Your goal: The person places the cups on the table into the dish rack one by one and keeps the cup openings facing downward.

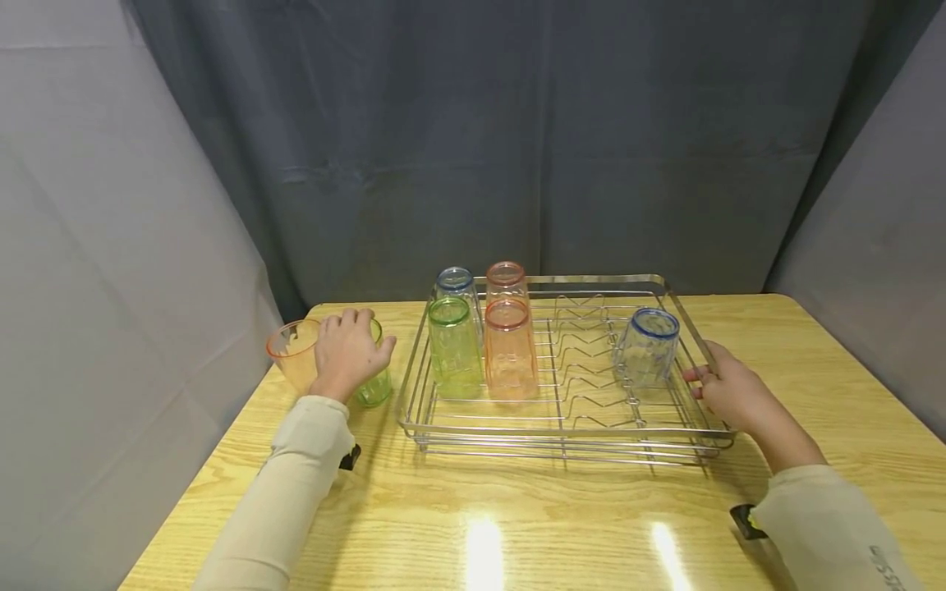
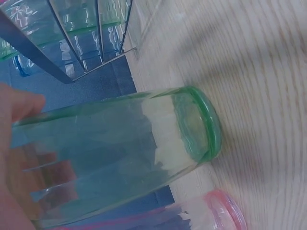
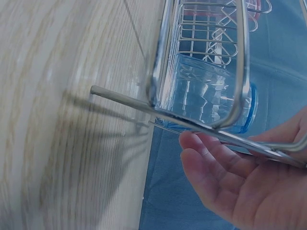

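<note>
My left hand holds a green glass from above by its mouth, thumb on one side and fingers on the other. The glass stands upright with its base down at the table, left of the wire dish rack. Right beside it is an orange glass, partly behind the hand. At the rack's right end, my right hand grips the metal side, its fingers curled in under the wire. Just inside that end, a clear glass with a blue base is upside down.
On the rack's left half, a green glass, two pinkish-orange glasses, the front one and the back one, and a blue-based glass stand upside down. Zigzag wires run down its middle. A dark curtain hangs behind the table.
</note>
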The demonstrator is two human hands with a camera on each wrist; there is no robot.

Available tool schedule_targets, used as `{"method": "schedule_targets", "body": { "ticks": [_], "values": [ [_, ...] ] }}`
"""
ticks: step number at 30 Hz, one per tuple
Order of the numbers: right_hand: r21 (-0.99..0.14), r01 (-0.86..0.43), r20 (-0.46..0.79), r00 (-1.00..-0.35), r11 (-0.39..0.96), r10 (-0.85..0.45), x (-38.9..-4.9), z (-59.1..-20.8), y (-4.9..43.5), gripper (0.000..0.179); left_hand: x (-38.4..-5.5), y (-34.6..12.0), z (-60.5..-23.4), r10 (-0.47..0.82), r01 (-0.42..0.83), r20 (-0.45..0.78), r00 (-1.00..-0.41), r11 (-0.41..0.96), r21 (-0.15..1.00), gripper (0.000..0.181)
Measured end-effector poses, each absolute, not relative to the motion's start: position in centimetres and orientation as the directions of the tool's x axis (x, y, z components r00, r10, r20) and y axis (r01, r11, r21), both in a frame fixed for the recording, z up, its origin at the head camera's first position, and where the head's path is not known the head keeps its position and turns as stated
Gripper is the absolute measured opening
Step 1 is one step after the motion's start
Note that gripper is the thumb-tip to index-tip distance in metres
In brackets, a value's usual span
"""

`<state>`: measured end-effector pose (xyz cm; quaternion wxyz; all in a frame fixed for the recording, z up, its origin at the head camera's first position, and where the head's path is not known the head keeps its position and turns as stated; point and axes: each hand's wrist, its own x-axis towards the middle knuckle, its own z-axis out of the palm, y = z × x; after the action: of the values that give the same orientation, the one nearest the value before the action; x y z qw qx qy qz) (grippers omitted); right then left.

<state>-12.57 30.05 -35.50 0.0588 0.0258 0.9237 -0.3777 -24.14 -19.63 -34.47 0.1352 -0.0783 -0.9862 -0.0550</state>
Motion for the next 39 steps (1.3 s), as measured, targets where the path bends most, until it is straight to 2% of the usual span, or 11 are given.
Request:
{"method": "schedule_targets", "body": {
  "ticks": [17,26,39],
  "values": [
    [-0.694,0.09,-0.128,-0.992,0.714,0.0,-12.5,-35.6,30.0,0.053,-24.0,-18.0,-34.5,0.127,0.137,0.263,-0.957,0.99,0.02,0.061],
    [-0.695,0.08,-0.115,-0.993,0.715,0.0,-12.7,-35.7,30.0,0.053,-24.0,-17.6,-34.7,0.16,0.166,0.293,-0.943,0.986,-0.005,0.057],
    [-0.704,0.087,-0.127,-0.992,0.705,-0.004,-12.5,-35.5,30.0,0.054,-23.9,-17.9,-34.5,0.152,0.23,0.386,-0.91,0.959,0.164,0.051]
  ]
}}
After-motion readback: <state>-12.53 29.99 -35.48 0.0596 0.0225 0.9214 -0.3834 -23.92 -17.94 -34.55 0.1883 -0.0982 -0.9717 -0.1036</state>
